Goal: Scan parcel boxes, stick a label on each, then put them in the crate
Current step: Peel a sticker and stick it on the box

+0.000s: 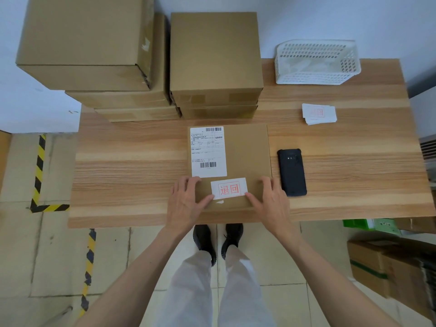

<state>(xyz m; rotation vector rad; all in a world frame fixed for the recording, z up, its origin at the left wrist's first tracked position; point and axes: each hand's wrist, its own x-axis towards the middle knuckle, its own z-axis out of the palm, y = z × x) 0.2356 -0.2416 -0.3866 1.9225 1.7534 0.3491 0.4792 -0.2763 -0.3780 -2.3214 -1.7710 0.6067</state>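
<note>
While the parcel box (245, 159) lies flat on the counter (132, 166) just left of the black scanner (292, 172), I see my left hand (186, 204) and right hand (271, 199) resting on it, fingers straight, thumbs pressing the red-stamped label's (229, 188) two near corners.

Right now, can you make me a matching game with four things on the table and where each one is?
Things:
1. red-stamped label
2. black handheld scanner
3. white basket
4. stack of spare labels

Places:
A. far right corner of the table
B. lying just right of the parcel box
C. on the parcel box, between both hands
D. on the wood, nearer than the basket

Pairs: 1-C, 2-B, 3-A, 4-D
</note>
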